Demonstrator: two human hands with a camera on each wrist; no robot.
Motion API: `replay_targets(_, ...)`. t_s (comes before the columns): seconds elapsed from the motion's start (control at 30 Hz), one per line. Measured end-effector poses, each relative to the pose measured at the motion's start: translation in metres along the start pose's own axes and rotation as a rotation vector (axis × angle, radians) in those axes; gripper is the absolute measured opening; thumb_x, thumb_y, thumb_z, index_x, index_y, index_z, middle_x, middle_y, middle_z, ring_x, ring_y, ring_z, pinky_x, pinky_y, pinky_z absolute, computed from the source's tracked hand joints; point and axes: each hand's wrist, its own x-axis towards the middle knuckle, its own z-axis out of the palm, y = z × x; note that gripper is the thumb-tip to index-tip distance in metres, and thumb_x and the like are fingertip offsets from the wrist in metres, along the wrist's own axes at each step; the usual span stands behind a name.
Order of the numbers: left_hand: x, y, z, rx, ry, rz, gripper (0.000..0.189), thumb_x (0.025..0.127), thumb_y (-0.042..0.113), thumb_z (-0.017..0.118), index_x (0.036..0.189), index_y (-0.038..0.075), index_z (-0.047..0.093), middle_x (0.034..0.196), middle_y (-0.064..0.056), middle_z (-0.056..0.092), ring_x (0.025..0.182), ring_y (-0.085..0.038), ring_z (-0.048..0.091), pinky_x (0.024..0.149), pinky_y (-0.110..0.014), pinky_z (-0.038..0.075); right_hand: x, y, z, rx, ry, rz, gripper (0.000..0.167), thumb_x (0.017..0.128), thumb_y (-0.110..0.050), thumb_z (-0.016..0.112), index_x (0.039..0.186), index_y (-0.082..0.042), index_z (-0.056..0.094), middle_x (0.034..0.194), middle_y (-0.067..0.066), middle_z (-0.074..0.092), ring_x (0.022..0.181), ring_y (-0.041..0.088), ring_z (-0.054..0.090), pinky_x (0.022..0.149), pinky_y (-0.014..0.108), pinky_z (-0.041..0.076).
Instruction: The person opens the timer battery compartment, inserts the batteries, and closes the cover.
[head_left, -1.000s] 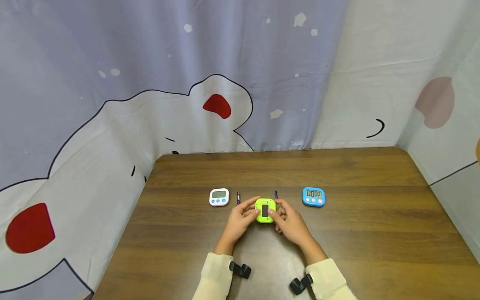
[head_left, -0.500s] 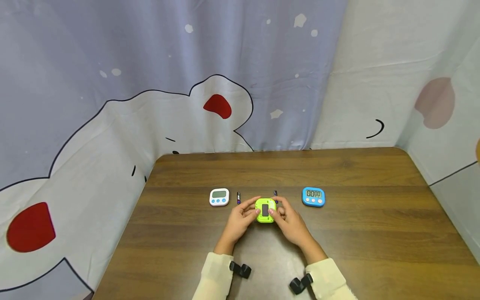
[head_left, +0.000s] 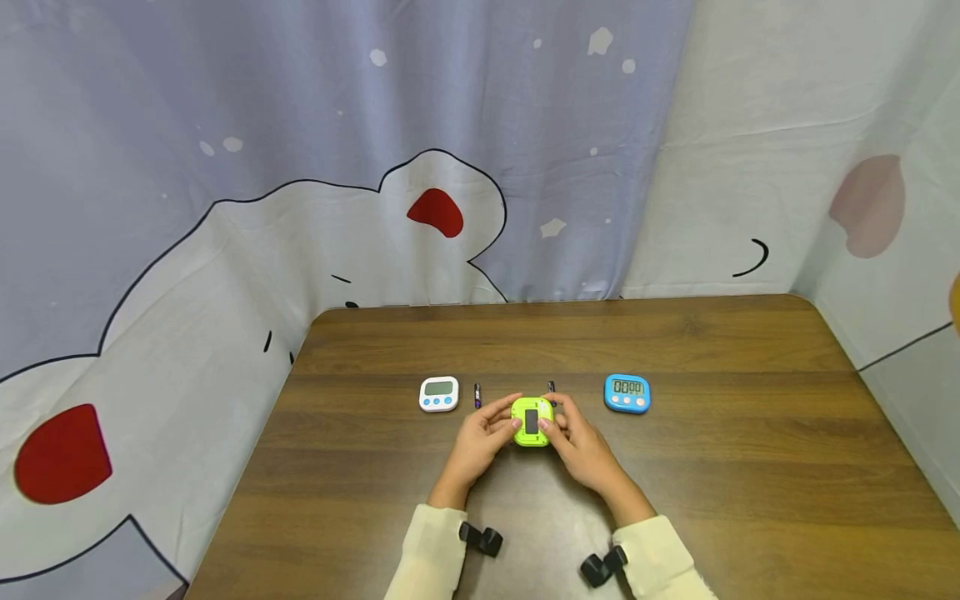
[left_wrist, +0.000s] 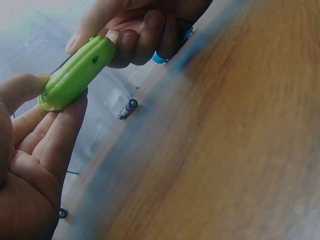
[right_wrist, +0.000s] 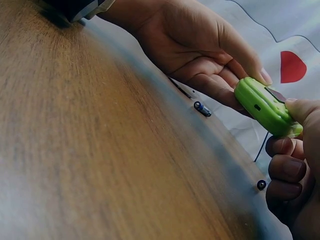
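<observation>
With fingers pinching from each side, your left hand [head_left: 480,437] and right hand [head_left: 583,452] hold the green device [left_wrist: 77,75] above the bench [head_left: 540,337], nearer than the batteries [head_left: 477,396]. You seem to be working at its dark panel [head_left: 532,421]; that calls for steady left support.

Partly hiding one battery [head_left: 551,387] behind the right hand [head_left: 585,446], cutting off both sleeves [head_left: 431,554] at the head view's bottom edge, leaving markings on the green device [head_left: 532,422] illegibly small.

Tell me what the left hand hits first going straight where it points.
The green device that the left hand pinches; just past it, probably the right hand, though depth is unclear.
</observation>
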Motion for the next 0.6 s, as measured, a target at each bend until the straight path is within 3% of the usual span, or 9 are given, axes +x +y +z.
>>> replay_targets(0.4,0.0006,-0.0021,0.0001,0.004,0.002,0.014,0.045,0.095,0.001,0.06,0.137,-0.009,0.048,0.118,-0.025,0.063,0.1,-0.019,0.066,0.08,-0.023,0.055,-0.0004,-0.0008,-0.0011,-0.001,0.004,-0.024,0.04,0.101,-0.035,0.053,0.137,-0.021,0.042,0.088,-0.012,0.068,0.075,0.02,0.064,0.067,0.028,0.044)
replay_targets(0.6,0.0006,-0.0006,-0.0005,0.008,0.0,0.004,0.045,0.096,0.003,0.06,0.138,-0.009,0.048,0.119,-0.025,0.063,0.102,-0.02,0.065,0.082,-0.025,0.054,0.0001,-0.0009,-0.0007,-0.005,0.006,-0.027,0.04,0.101,-0.035,0.053,0.137,-0.02,0.042,0.08,-0.008,0.065,0.066,0.012,0.059,0.061,0.026,0.043)
